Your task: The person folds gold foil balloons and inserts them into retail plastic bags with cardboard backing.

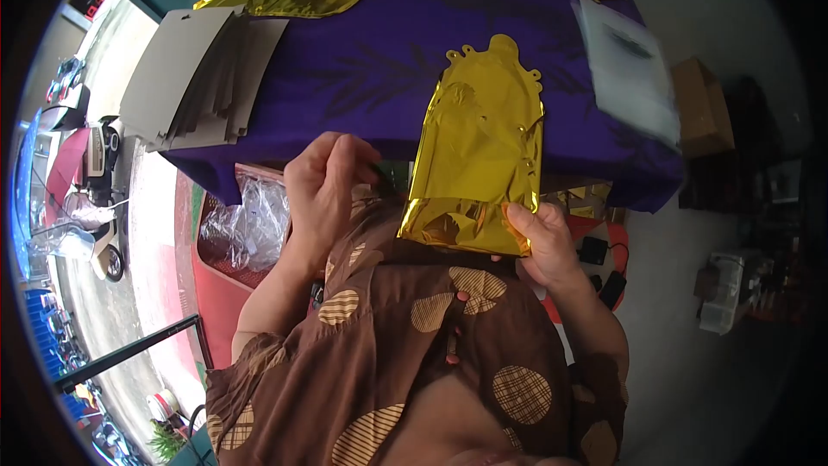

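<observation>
Fingers and thumb of the right hand [547, 243] pinch the lower right corner of the gold foil piece [485, 125], thumb on top, while those of the left hand [319, 177] curl inward, off the foil; whether they close on the dark bit [378, 177] beside their tips I can't tell, since shadow muddies that spot. The foil is just in front of the brown shirt [388, 311], its tabbed top over the purple cloth [345, 60] (whether it rests there or hovers is hard to judge). Handled well, it wants a light, flat pinch at the corner, because thin foil seems likely to take every dent. The bottom band shows wrinkles, so smoothing from the middle outward makes sense, with flat fingers rather than nails. Side edges are best lined up straight before any crease is pressed hard, and the small looped tabs left free, as they could snag or tear. The cloth between the stack of cards [177, 69] and the clear bags [632, 78] should give firmer backing than mid-air.
</observation>
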### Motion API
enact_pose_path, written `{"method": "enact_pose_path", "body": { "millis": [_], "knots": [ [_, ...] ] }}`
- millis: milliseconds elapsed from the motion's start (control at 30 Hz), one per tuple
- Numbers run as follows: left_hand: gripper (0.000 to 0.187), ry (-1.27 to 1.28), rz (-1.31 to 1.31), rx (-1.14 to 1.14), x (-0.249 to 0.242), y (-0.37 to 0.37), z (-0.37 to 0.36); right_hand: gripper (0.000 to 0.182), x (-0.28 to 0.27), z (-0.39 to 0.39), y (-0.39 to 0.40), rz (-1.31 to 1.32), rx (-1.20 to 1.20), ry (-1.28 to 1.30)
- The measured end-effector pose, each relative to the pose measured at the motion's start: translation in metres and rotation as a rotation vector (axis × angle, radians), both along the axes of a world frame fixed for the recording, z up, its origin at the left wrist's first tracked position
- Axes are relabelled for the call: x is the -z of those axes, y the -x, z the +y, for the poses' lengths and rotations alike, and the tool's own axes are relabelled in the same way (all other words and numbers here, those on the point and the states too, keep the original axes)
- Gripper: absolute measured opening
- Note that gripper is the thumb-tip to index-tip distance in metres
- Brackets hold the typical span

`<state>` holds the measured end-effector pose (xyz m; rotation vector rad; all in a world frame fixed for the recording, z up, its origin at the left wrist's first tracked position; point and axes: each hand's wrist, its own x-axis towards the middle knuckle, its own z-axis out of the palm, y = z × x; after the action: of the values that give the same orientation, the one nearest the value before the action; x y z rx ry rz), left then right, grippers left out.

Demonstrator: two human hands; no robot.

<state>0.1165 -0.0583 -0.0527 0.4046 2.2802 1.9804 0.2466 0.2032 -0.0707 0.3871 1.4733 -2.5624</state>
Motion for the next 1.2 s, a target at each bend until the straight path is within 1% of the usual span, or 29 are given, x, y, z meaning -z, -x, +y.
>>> {"method": "enact_pose_path", "body": {
  "millis": [67,167,200,233,300,333,433,533,633,667,833,867,1033,1167,1200],
  "knots": [
    [0.038,-0.074,-0.331,0.124,0.002,-0.001,-0.006,0.025,0.003,-0.001,-0.005,-0.006,-0.015,0.012],
    [0.042,-0.288,-0.714,0.246,0.011,0.001,0.007,0.024,0.017,-0.002,-0.013,0.016,-0.038,0.011],
    [0.038,-0.451,-0.783,0.31,0.025,0.005,0.011,0.024,0.022,-0.003,-0.016,0.018,-0.034,-0.001],
    [0.037,-0.509,-0.803,0.302,0.035,0.007,0.014,0.024,0.025,-0.005,-0.019,0.02,-0.029,-0.013],
    [0.033,-0.624,-0.842,0.287,0.036,0.006,0.031,0.021,0.015,-0.012,-0.02,-0.022,-0.023,-0.026],
    [0.024,-0.666,-0.86,0.263,0.033,0.002,0.035,0.019,0.011,-0.015,-0.021,-0.042,-0.02,-0.033],
    [0.017,-0.612,-0.751,0.298,0.039,0.002,0.035,0.02,0.016,-0.017,-0.025,-0.039,-0.043,-0.117],
    [0.015,-0.621,-0.743,0.329,0.046,0.002,0.031,0.022,0.025,-0.008,-0.024,0.012,-0.101,-0.117],
    [0.016,-0.58,-0.755,0.315,0.042,0.0,0.03,0.024,0.031,-0.004,-0.011,0.047,0.005,-0.136],
    [0.016,-0.581,-0.758,0.324,0.043,0.0,0.029,0.024,0.021,-0.007,-0.002,0.071,0.031,-0.128],
    [0.014,-0.595,-0.783,0.316,0.037,-0.003,0.028,0.022,0.035,-0.01,0.011,0.074,0.087,-0.116],
    [0.014,-0.568,-0.745,0.316,0.036,-0.003,0.027,0.022,0.036,-0.01,0.012,0.068,0.096,-0.121],
    [0.014,-0.383,-0.555,0.349,0.033,-0.002,0.026,0.022,0.036,-0.011,0.013,0.056,0.076,-0.049],
    [0.013,-0.432,-0.587,0.35,0.036,-0.001,0.028,0.023,0.028,-0.012,0.022,0.054,0.106,0.042],
    [0.014,-0.438,-0.593,0.354,0.037,0.0,0.027,0.023,0.036,-0.005,0.024,0.111,0.045,0.071]
  ]
}}
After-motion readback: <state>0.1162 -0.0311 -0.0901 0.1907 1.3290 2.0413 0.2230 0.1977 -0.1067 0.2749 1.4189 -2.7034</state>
